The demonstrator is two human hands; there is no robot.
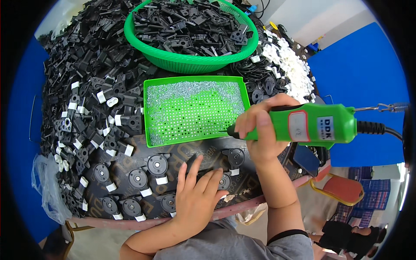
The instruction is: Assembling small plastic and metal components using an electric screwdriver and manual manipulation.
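Note:
My right hand is wrapped round a green electric screwdriver with a black nose. The tool lies nearly level, and its thin bit points left over the right side of a green screw tray. Small silver screws are heaped along the tray's far side and cover part of its perforated bottom. My left hand, fingers apart, lies over black parts on the table and partly hides a round black assembly. Around it sit several more round black assemblies with white tabs.
A green basket full of black plastic parts stands behind the tray. Loose black parts pile up at left, white pieces at right. A coiled cord and spring hanger hold the tool. A person is at lower right.

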